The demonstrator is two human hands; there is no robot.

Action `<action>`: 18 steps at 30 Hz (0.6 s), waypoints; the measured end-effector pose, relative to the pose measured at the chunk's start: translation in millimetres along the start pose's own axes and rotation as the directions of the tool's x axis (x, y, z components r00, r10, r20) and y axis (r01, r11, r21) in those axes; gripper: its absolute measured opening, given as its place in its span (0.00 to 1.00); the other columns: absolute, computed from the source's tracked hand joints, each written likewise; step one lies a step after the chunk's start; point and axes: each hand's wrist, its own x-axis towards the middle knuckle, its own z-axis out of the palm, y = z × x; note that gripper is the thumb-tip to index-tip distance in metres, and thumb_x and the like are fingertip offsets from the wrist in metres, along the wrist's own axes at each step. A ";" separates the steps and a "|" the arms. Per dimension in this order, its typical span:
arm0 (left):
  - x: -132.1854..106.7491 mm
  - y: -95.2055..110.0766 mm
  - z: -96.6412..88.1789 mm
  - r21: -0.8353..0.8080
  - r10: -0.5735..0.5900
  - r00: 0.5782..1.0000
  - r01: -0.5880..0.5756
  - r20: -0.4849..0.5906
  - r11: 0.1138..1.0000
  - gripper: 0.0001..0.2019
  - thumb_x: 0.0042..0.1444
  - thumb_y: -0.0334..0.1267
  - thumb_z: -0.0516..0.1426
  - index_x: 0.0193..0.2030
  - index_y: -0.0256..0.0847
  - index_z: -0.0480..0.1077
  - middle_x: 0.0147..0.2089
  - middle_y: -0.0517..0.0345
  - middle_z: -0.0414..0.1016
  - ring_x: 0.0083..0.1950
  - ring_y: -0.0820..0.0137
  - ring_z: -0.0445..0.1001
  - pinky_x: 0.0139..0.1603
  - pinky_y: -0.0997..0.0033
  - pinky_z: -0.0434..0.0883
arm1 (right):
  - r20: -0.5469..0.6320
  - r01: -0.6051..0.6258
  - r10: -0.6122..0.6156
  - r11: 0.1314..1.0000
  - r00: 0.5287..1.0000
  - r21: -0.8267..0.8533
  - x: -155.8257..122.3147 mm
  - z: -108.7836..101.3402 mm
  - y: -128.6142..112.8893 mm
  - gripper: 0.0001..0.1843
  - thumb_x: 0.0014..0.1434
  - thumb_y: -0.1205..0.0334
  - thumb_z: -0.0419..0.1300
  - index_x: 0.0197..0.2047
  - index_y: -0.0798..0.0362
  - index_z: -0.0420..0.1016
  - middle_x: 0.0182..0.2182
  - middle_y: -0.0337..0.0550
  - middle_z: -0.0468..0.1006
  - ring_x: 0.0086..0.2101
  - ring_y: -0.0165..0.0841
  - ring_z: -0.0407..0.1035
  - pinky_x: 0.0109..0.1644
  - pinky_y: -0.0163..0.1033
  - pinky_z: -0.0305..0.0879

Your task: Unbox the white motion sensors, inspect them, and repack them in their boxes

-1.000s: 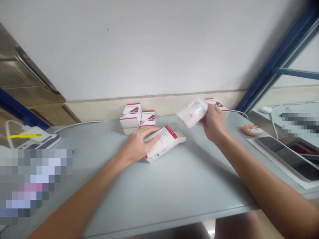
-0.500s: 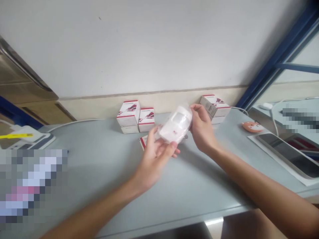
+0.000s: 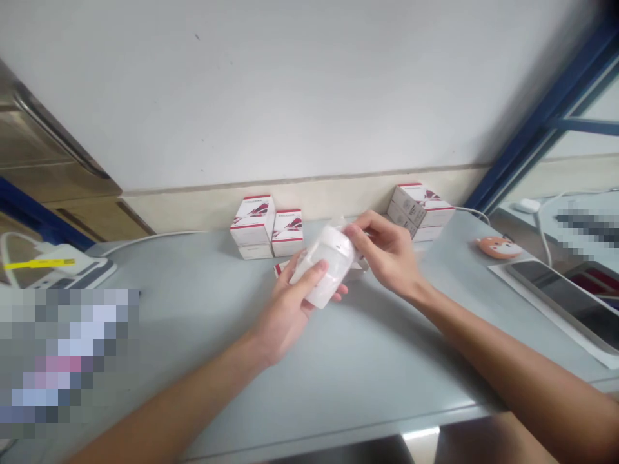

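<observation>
We are noting the left hand (image 3: 286,312) clamped around a white plastic device (image 3: 337,261), which is resting tilted within that grip, apparently above the worktop (image 3: 348,374). The thumb is pressing across the near face while the fingers are supporting from behind; we are judging that this is steadying the piece, leaving its upper end exposed to the other hand.

The right hand (image 3: 389,254) is pinching, thumb and fingers together, at that upper end. We are reading its hold as closed on the clear wrapper (image 3: 358,231) rather than on the hard body, though glare and blur are leaving the exact contact uncertain. With one hand bearing the load, the other is free for fine handling.

Directly beneath and behind the left grip, a red-edged carton (image 3: 279,269) is lying mostly hidden; we cannot tell its contents.

Beyond the left grip, toward the wall (image 3: 314,103), a left group of printed boxes (image 3: 253,222) is standing close together. Just past the right grip, a right stack of printed boxes (image 3: 420,216) is standing similarly. Both are presumably set back for keeping the space under the hands usable. Farther right of the right grip, an orange animal-faced object (image 3: 499,247) is lying near a dark-screened slab (image 3: 565,299).
</observation>
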 end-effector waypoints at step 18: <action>-3.6 -2.2 -1.8 0.073 -0.142 0.959 0.128 0.245 0.989 0.24 0.71 0.50 0.61 0.68 0.41 0.70 0.61 0.38 0.80 0.42 0.65 0.83 0.48 0.61 0.75 | -0.255 -0.044 0.012 0.992 0.967 -0.120 15.8 -14.9 8.0 0.21 0.71 0.39 0.60 0.41 0.48 0.78 0.29 0.39 0.73 0.29 0.32 0.66 0.30 0.38 0.63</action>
